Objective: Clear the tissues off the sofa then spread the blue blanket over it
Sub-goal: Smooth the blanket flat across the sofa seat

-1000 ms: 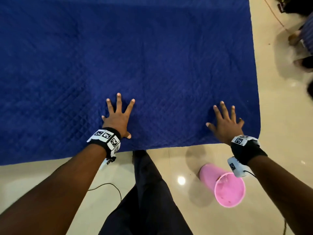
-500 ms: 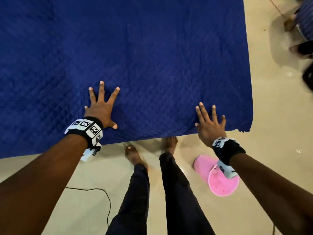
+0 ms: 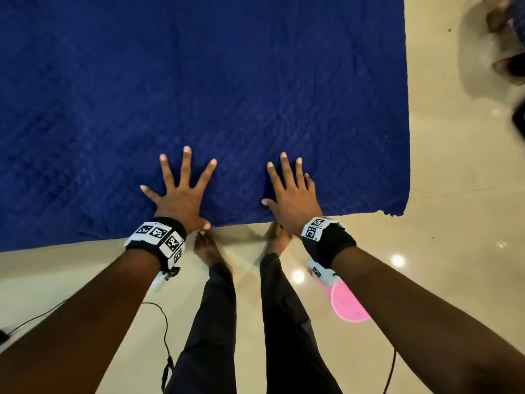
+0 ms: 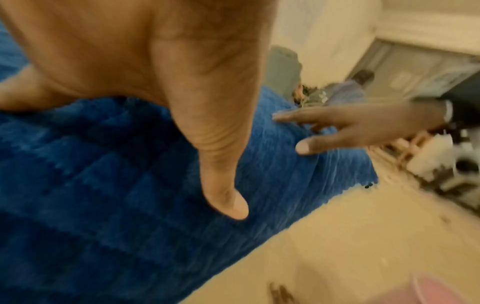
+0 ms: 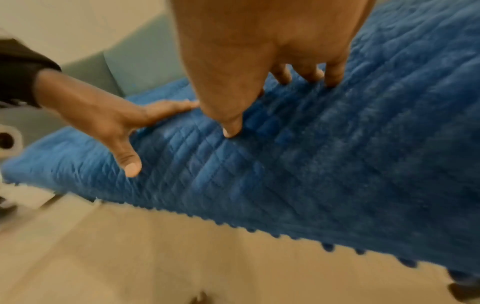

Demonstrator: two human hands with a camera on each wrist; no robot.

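Since the earlier frames both hands are closing toward each other: the right hand [image 3: 294,201] is sliding in from the lower right of the frame toward centre, near the left hand [image 3: 180,201]. Both are lying flat, fingers straight and splayed, gripping nothing, pressing the blue blanket [image 3: 227,81] close to its near edge. Blanket is filling the upper frame, draped over the sofa; no tissues are showing. Judgement: smoothing is under way and nearly complete. For good work, palms should be sweeping outward to the hem, keeping pressure light so the quilting is not bunching. A pink bin [image 3: 348,305] is lying on the floor at lower right
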